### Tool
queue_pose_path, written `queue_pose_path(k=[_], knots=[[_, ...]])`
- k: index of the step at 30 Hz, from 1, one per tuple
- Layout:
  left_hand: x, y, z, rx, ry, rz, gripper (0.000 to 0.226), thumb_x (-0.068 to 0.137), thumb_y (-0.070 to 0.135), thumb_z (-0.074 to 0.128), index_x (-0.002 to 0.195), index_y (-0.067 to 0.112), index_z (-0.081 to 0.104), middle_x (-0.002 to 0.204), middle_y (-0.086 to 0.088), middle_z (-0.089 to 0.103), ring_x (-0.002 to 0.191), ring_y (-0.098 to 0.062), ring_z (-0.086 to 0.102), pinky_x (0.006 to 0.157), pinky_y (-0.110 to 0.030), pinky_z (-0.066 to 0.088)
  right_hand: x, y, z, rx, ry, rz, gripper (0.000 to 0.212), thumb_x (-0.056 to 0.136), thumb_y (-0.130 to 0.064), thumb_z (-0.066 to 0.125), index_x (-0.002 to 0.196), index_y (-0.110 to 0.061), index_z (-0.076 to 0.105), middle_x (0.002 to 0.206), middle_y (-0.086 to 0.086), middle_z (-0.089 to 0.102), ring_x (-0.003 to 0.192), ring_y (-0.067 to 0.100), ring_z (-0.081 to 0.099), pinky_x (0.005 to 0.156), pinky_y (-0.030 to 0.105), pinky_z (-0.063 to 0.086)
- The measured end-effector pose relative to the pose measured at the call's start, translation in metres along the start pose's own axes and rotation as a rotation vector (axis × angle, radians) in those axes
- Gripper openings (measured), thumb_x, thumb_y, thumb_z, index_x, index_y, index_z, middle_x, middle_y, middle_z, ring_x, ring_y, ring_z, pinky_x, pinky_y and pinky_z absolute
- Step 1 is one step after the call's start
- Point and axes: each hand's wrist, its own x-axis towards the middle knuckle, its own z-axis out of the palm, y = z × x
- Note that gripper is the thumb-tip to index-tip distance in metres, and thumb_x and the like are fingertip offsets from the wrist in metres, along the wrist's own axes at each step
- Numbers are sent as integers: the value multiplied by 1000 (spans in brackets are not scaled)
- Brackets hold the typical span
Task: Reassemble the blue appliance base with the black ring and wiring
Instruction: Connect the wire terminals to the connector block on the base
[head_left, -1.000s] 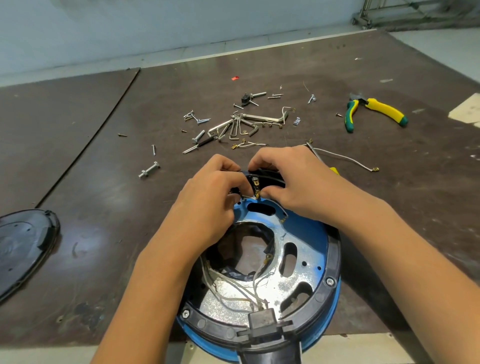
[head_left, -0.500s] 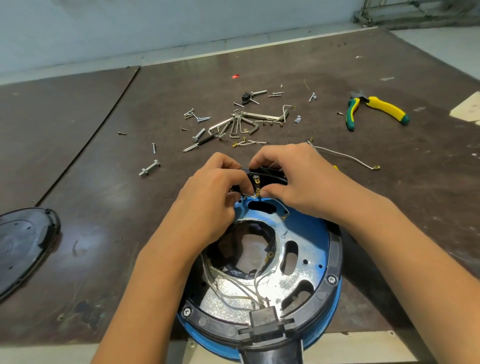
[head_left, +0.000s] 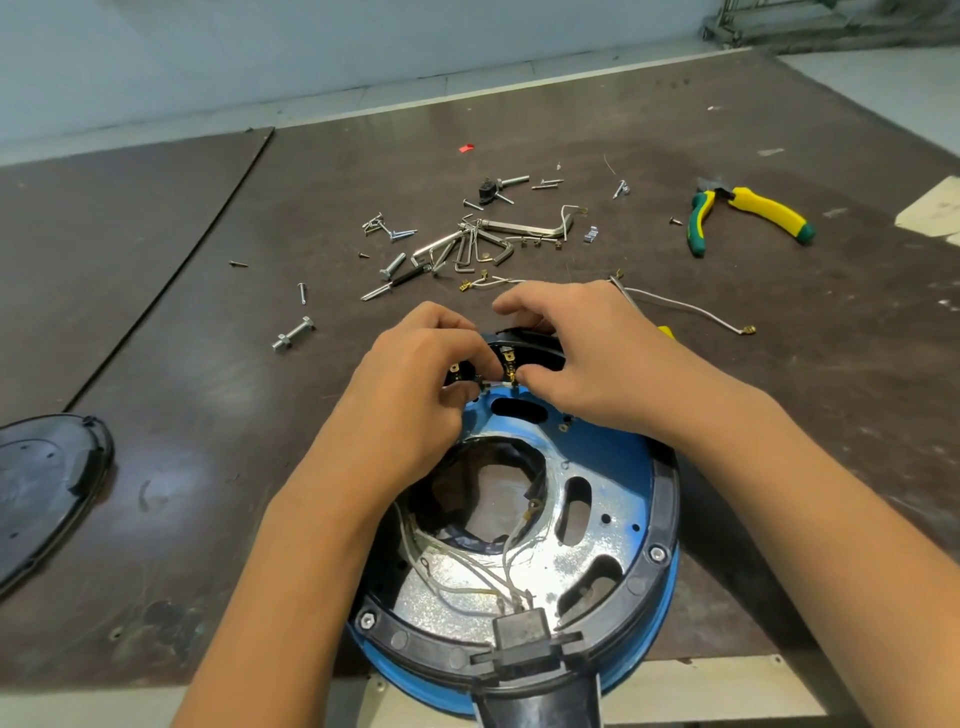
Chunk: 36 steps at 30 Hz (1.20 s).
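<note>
While both hands work at its far edge, the blue appliance base (head_left: 613, 457) lies open side up on the table (head_left: 208, 364). The black ring (head_left: 667, 499) is seated around its rim with two screws showing in it. The wiring (head_left: 467, 587) lies slack across the metal plate inside the base, running toward the socket block at its near side. The left hand (head_left: 415, 384) has its fingers curled and pinches a short white lead (head_left: 493, 383). The right hand (head_left: 582, 348) is also curled, thumb and forefinger pinching a brass connector (head_left: 511, 366) on a small black part at the base's far rim; exact contact under the fingertips cannot be confirmed. Judged step: seating the lead on its terminal.

- **Crooked push:** this could bend the tab or leave the connector half seated.
- **Second brass tab:** another tab sits just left of the connector, so the lead could go to the wrong one.
- **Slack wiring:** it could be trapped when the black cover (head_left: 47, 483), well to the left of the base, goes on.
- **Loose parts:** the screws and hex keys (head_left: 467, 244) scattered beyond the base, and a loose wire (head_left: 685, 312) beyond it to the right, are easy to overlook.

Pliers (head_left: 748, 213) lie farther off to the right of the base.
</note>
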Motion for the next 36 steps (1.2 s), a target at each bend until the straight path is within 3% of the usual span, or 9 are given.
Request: queue_pose_path(k=[4,10,15,18,23,28,32,36], knots=[[-1,-1,0,-105,50,9,43,77,4,75,105,29,56,105,10,62,98,-16,61,86,-43,51,2,0,0,-43,-8,-14,45,82,-19,71,127,-23,65,118,0,69,107,13,62,88,18,42],[-1,-5,2,-124,62,-15,58,77,6,78,117,31,45,115,12,63,109,-10,61,95,-38,51,2,0,1,-31,1,-13,39,82,-20,72,120,-26,67,112,-2,68,99,11,62,87,24,50],[0,-5,-1,19,116,12,33,71,20,86,94,21,62,109,5,55,97,-15,55,83,-31,47,2,1,1,-43,1,-20,39,82,-20,70,121,-24,67,113,-3,69,99,8,59,85,19,44],[-1,-4,-2,87,87,-25,20,71,33,86,84,23,73,120,3,53,107,-16,55,88,-37,50,1,1,0,-32,-4,-22,43,81,-19,70,124,-22,66,116,-3,69,103,9,61,87,17,42],[0,-1,-2,122,32,-43,8,78,28,82,83,23,79,129,2,52,111,-15,56,87,-39,51,0,1,-1,10,-27,-48,54,79,-24,74,130,-25,58,118,-4,65,103,7,59,88,19,45],[-2,-2,-1,58,37,-30,5,77,24,81,75,24,77,116,7,51,103,-11,53,82,-39,51,1,2,0,12,-33,-64,54,77,-26,79,127,-25,58,116,-5,64,98,7,58,84,18,45],[-2,-3,0,10,44,-16,8,72,24,81,68,26,74,112,8,49,99,-5,48,79,-30,48,1,3,0,-5,-54,-80,58,74,-32,80,127,-26,59,120,-6,64,105,7,58,87,19,44],[-3,-2,0,-30,64,-6,7,70,24,80,67,24,74,111,6,49,96,2,44,74,-4,35,-2,2,-5,80,-64,-113,66,73,-36,82,133,-29,54,125,-8,59,112,2,54,94,18,44]])
